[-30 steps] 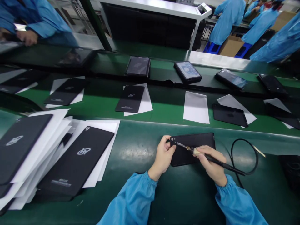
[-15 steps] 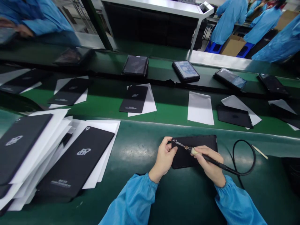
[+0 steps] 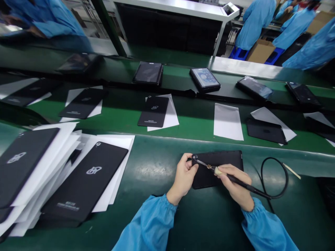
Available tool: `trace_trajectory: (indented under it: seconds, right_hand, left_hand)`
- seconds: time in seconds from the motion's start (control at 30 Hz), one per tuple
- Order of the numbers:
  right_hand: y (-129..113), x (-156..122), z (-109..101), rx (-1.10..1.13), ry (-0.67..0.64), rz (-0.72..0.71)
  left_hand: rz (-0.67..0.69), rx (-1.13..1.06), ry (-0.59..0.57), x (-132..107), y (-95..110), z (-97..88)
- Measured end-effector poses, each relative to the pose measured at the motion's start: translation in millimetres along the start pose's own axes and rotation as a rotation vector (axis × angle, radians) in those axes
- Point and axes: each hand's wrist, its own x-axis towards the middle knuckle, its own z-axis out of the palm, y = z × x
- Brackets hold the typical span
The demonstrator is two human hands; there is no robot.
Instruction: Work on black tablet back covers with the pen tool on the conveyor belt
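A black tablet back cover lies on the green bench in front of me. My left hand pinches its upper left corner between thumb and fingers, beside a small round hole. In my right hand is a soldering iron, held like a pen across the cover. The iron's tip points left and reaches that corner, close to my left fingertips; whether it touches cannot be told. Its black cable loops on the bench to the right.
Black covers interleaved with white sheets are piled at left. Covers on paper and a bare white sheet lie on the lower green belt. Tablets sit on the upper one. A thin pale stick lies right. Blue-sleeved people work beyond.
Covers and sheets on the lower belt have shifted right, while tablets on the upper belt have shifted slightly left. Both my hands stay at the cover's corner; the iron has barely moved.
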Motion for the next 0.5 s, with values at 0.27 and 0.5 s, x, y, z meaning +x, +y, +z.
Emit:
trace_trajectory:
  seconds: [0.27,0.5]
  right_hand:
    - [1.0,0.5,0.9,-0.005,0.009,0.02]
    - [1.7,2.6,-1.5,-0.001,-0.017,0.02]
  left_hand:
    - [-0.006,-0.003,-0.007,-0.4,1.0,0.2]
    - [-0.008,-0.012,-0.008,-0.1,0.4,-0.4]
